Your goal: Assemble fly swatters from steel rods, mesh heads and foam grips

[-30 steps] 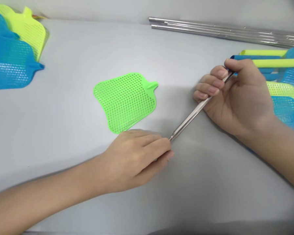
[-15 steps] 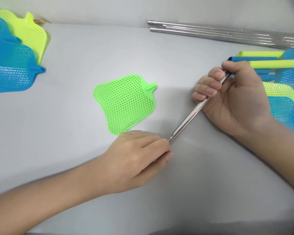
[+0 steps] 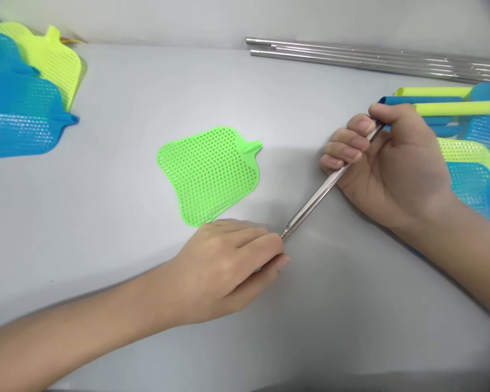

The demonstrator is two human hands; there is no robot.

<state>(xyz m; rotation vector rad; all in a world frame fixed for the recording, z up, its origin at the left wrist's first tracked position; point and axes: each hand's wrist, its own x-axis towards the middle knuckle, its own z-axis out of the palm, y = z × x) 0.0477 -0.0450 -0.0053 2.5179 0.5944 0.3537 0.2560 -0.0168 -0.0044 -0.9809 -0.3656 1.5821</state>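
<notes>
A shiny metal telescopic rod [image 3: 313, 201] slants between my two hands. My right hand [image 3: 386, 158] is palm up, its fingers curled round the rod's upper part and the thumb along its far end. At the lower end, where narrower stepped sections show, my left hand [image 3: 232, 269] is closed on the rod, knuckles up; the tip is hidden under its fingers. A green fly swatter head [image 3: 212, 174], a mesh paddle with a short socket pointing right, lies flat on the table just beyond my left hand.
Several metal rods [image 3: 351, 60] lie along the back right of the grey table [image 3: 118, 207]. Blue swatter heads [image 3: 20, 117] and a yellow swatter head [image 3: 51, 60] are piled at the left. More blue and yellow heads [image 3: 471, 179] and yellow and blue tubes [image 3: 457, 109] lie behind my right hand.
Both hands keep the same hold on the rod. The whole scene has shifted slightly downward in the view; nothing on the table has visibly moved.
</notes>
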